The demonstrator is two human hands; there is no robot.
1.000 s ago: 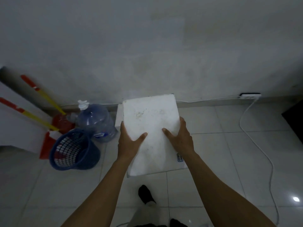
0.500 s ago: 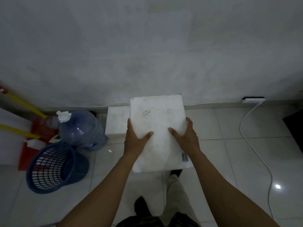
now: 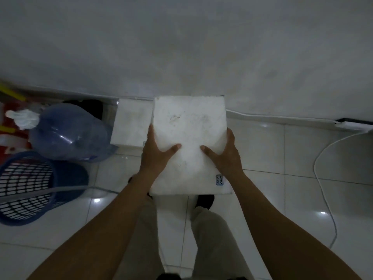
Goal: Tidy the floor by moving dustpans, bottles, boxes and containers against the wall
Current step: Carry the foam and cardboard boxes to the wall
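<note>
A white foam box (image 3: 189, 126) fills the middle of the view, its far edge close to the grey wall (image 3: 181, 47). My left hand (image 3: 156, 152) grips its left side with the thumb laid on the lid. My right hand (image 3: 224, 153) grips the right side the same way. A small blue label (image 3: 219, 180) sits at the lid's near right corner. A smaller white box (image 3: 131, 126) stands against the wall just left of it. A large blue water bottle (image 3: 68, 132) with a white cap lies further left.
A blue mesh basket (image 3: 28, 186) stands at the left on the tiled floor (image 3: 282, 199). Red dustpans with yellow handles (image 3: 10, 126) lean at the far left. A white power strip (image 3: 353, 124) and its cable (image 3: 323, 188) run along the right. My legs and shoes are below the box.
I have stepped closer to the wall carrying the foam box, which now nearly reaches it. The bottle, basket and small box have slid leftward and nearer in view. Both hands keep their grip.
</note>
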